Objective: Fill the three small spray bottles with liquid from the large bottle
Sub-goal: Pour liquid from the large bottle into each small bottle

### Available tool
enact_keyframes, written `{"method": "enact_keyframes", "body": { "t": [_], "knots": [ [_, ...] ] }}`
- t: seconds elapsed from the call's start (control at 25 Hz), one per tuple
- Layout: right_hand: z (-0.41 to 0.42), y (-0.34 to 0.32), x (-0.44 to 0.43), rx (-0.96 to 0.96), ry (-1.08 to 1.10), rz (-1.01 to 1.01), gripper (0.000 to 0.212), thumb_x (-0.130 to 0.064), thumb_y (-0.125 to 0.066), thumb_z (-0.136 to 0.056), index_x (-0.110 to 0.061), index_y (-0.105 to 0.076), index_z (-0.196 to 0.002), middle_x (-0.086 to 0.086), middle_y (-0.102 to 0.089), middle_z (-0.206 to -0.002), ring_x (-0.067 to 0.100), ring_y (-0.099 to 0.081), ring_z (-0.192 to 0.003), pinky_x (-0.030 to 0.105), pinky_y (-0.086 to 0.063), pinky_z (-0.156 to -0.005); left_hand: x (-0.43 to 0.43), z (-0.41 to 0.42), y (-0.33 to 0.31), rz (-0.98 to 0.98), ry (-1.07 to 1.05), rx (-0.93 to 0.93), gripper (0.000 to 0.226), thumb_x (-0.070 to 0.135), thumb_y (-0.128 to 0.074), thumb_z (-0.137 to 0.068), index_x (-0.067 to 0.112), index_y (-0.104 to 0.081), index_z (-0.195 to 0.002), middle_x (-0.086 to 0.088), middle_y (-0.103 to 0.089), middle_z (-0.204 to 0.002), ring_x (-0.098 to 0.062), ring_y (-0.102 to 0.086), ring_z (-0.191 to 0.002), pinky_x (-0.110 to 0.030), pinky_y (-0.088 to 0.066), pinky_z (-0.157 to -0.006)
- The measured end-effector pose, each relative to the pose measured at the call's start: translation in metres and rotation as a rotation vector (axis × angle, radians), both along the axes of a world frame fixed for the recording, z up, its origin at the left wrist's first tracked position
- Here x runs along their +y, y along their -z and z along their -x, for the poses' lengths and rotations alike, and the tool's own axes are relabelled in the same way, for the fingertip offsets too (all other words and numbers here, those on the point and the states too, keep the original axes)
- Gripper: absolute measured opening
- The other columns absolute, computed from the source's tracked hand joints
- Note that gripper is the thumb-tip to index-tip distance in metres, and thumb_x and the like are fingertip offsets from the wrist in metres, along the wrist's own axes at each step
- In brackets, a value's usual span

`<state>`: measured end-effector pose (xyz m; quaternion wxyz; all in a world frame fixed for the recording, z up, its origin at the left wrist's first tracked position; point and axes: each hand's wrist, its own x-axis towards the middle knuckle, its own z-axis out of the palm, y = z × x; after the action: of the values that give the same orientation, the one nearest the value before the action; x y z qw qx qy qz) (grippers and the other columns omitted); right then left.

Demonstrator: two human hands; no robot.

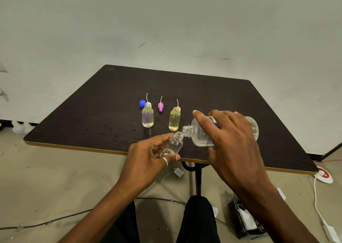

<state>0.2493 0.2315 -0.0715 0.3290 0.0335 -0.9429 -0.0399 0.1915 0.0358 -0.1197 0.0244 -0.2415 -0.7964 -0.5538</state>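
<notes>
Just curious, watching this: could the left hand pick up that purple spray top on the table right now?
Probably not yet. The left hand is holding the small empty bottle for pouring. The purple spray top lies unobstructed, so a freed hand likely could.

small bottles (147,117): 3 | large bottle (199,133): 1 | spray tops (160,107): 3 | blue cap (142,103): 1

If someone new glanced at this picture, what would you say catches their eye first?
First, the two hands at the table's near edge: the right hand tips the large bottle so its neck meets the mouth of the small empty bottle tilted in the left hand. Behind them stand two filled bottles, uncapped, with a pink spray cap and blue cap nearby.
</notes>
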Motion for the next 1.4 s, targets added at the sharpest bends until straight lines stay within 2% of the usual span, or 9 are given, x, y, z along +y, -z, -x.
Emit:
{"method": "enact_keyframes", "body": {
  "t": [0.16,0.36,0.72,1.12,1.4],
  "knots": [
    [-0.0001,0.0003,0.0001,0.001,-0.001,-0.001,0.09,-0.012,-0.093,-0.049,-0.015,-0.058,-0.132,0.019,-0.064,-0.116,0.042,-0.06,-0.107,0.057,-0.045,-0.092,-0.0001,-0.0002,0.0001,-0.003,-0.008,0.001,0.054,0.022,-0.086,-0.073,0.028,-0.068,-0.123,0.023,-0.072,-0.105,0.013,-0.066,-0.094,-0.003,-0.048,-0.082],
    [0.0004,0.0001,0.0003,-0.005,-0.003,-0.006,0.087,-0.01,-0.09,-0.053,-0.016,-0.057,-0.133,0.019,-0.063,-0.118,0.041,-0.058,-0.109,0.056,-0.045,-0.093,0.0004,0.0002,0.0003,-0.014,0.001,-0.005,0.053,0.02,-0.086,-0.073,0.027,-0.069,-0.123,0.02,-0.074,-0.106,0.011,-0.067,-0.095,-0.007,-0.05,-0.084],
    [0.0017,0.0017,0.0008,0.011,-0.013,-0.001,0.091,-0.012,-0.093,-0.048,-0.015,-0.058,-0.131,0.02,-0.064,-0.116,0.042,-0.06,-0.106,0.058,-0.045,-0.091,0.0002,-0.0001,0.0013,-0.002,0.0,0.002,0.054,0.021,-0.086,-0.073,0.026,-0.069,-0.124,0.019,-0.073,-0.106,0.012,-0.067,-0.095,-0.005,-0.05,-0.082],
    [0.0018,0.0015,0.0001,0.007,-0.013,-0.001,0.093,-0.014,-0.095,-0.045,-0.014,-0.059,-0.131,0.021,-0.065,-0.115,0.043,-0.061,-0.105,0.058,-0.046,-0.09,0.0005,-0.0006,0.0013,-0.016,0.005,-0.021,0.054,0.018,-0.086,-0.072,0.03,-0.068,-0.122,0.026,-0.07,-0.101,0.014,-0.066,-0.093,-0.003,-0.048,-0.079],
    [0.0018,0.0014,0.0006,0.009,-0.013,-0.007,0.093,-0.013,-0.095,-0.045,-0.014,-0.058,-0.131,0.02,-0.065,-0.114,0.043,-0.061,-0.104,0.058,-0.046,-0.09,0.0005,-0.0012,0.0017,-0.034,0.017,-0.028,0.053,0.015,-0.086,-0.072,0.028,-0.069,-0.121,0.025,-0.072,-0.101,0.011,-0.068,-0.092,-0.004,-0.049,-0.08]
  ]
}}
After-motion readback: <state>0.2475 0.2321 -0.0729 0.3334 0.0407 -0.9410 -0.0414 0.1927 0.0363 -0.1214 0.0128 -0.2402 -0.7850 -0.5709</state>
